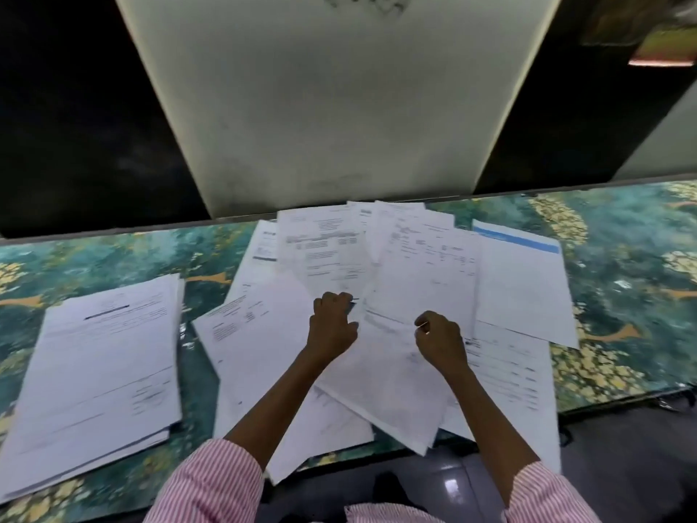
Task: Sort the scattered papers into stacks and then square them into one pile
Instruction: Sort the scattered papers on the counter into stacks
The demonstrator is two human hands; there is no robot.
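Papers [426, 273] scattered on patterned table [622, 235]; stack [98, 371] left, panel [332, 107] behind.

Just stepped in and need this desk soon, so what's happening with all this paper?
A person in striped sleeves is sorting papers. The left hand and right hand lie with curled fingers on the scattered sheets fanned across the middle of the patterned table; whether they pinch a sheet is unclear. One fairly neat stack sits at the left. Most sheets are loose, so sorting is unfinished.
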